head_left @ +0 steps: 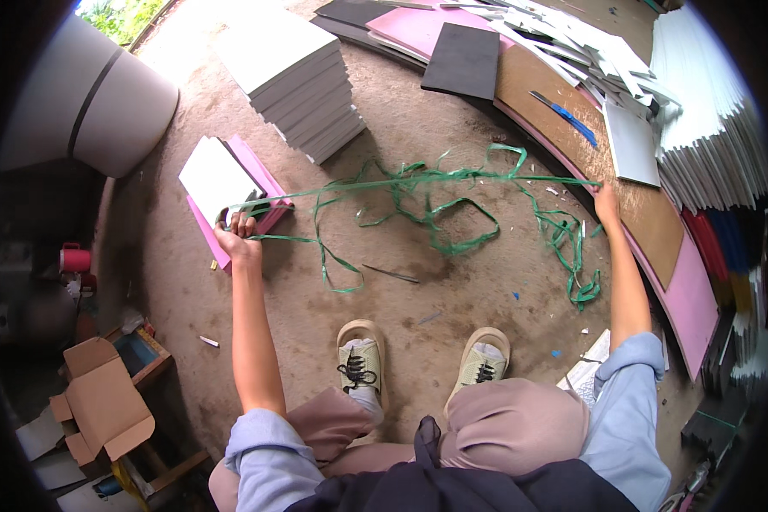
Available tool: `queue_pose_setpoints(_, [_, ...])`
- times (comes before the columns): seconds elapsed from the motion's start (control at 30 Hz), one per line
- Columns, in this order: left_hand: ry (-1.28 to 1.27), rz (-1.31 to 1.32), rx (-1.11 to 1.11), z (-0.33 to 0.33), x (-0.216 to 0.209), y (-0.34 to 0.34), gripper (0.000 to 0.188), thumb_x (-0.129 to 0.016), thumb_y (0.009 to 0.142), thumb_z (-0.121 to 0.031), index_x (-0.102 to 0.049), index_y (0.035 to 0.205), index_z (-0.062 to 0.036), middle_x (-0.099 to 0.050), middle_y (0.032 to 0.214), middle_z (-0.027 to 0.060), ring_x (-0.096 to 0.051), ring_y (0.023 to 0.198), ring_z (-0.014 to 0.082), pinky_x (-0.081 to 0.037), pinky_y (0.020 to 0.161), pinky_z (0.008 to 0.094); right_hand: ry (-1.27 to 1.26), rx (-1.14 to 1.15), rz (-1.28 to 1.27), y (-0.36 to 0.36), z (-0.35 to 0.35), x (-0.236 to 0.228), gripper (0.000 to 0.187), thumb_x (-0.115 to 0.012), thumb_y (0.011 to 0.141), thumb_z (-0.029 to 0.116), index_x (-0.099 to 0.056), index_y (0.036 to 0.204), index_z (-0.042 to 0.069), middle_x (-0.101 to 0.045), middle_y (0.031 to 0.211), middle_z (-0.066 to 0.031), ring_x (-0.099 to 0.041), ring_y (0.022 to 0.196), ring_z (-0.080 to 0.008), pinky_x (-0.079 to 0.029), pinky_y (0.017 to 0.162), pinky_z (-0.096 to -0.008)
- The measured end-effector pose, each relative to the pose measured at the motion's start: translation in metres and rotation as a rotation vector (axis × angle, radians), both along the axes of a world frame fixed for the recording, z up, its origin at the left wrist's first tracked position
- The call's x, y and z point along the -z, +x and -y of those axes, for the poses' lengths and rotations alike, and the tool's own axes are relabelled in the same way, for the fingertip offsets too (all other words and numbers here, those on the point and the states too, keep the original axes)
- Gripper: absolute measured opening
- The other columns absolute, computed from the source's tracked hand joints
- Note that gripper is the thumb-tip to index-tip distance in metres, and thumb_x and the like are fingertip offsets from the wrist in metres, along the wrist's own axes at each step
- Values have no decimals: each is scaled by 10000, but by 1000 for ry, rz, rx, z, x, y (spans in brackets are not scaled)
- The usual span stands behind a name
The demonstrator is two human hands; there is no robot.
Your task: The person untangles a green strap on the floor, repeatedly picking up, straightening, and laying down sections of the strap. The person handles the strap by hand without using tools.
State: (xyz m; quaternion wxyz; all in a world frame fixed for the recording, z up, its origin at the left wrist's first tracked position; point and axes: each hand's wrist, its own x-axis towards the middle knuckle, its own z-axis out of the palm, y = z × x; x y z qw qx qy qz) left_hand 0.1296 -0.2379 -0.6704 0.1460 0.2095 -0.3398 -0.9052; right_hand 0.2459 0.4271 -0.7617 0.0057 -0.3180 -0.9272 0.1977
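Note:
Green plastic twine [375,184] is stretched across the floor between my two hands. My left hand [241,237] is closed around its left end, beside a small pile of white and pink sheets [213,179]. A dark curved edge shows by these fingers; I cannot make out what it is. Out to the right, my right hand [607,206] pinches the other end, close to the edge of a brown board [631,200]. Loose loops of the same green twine [465,243] lie tangled on the floor below the taut length.
A tall stack of grey-white sheets [303,94] stands ahead. A blue-handled cutter [572,119] and a black panel [462,60] lie on the boards at right. White sheets [708,128] are piled at far right, an opened cardboard box [107,397] at lower left.

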Motion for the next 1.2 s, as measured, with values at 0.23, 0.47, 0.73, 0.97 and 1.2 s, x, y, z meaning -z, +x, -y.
queue_pose_setpoints(0.23, [-19, 178, -268, 30, 34, -24, 293, -298, 833, -295, -294, 610, -103, -180, 460, -23, -160, 368, 101, -153, 337, 233, 160, 246, -37, 39, -23, 16, 176, -404, 763, 108, -552, 815, 28, -585, 815, -224, -566, 816, -362, -421, 700, -422])
queue_pose_setpoints(0.47, [-698, 288, 148, -28, 47, -26, 283, -328, 880, -286, -529, 892, -87, -390, 615, -31, -344, 470, 58, -282, 406, 189, 177, -63, 241, 45, -9, 9, 496, -442, 728, 61, -367, 1218, 32, -349, 1251, -255, -345, 1164, -393, -291, 947, -492])
queue_pose_setpoints(0.73, [-1516, 180, 299, -34, 51, -15, 305, -368, 859, -282, -560, 904, -49, -569, 682, 126, -570, 646, 242, -423, 603, 346, 83, -714, 111, -47, 189, -9, 690, -669, 693, 241, -316, 1254, 51, -333, 1283, -122, -266, 1216, -276, -212, 988, -529])
queue_pose_setpoints(0.97, [-2339, 250, 242, -101, 62, 18, 910, -683, 613, -392, -194, 1292, -34, -191, 1306, 150, -150, 1226, 293, -139, 943, 563, 121, -579, 146, -52, 216, 43, 555, -650, 712, 216, -409, 1190, 72, -413, 1179, -119, -321, 1144, -307, -280, 924, -525])
queue_pose_setpoints(1.2, [-2219, -404, 880, -206, 118, 48, 650, -642, 687, -303, -371, 1209, -26, -360, 1240, 148, -305, 1164, 329, -263, 936, 457, 100, -603, -44, -53, 216, 48, 323, -589, 725, 108, -495, 1028, 48, -486, 1027, -131, -405, 1032, -287, -353, 841, -454])
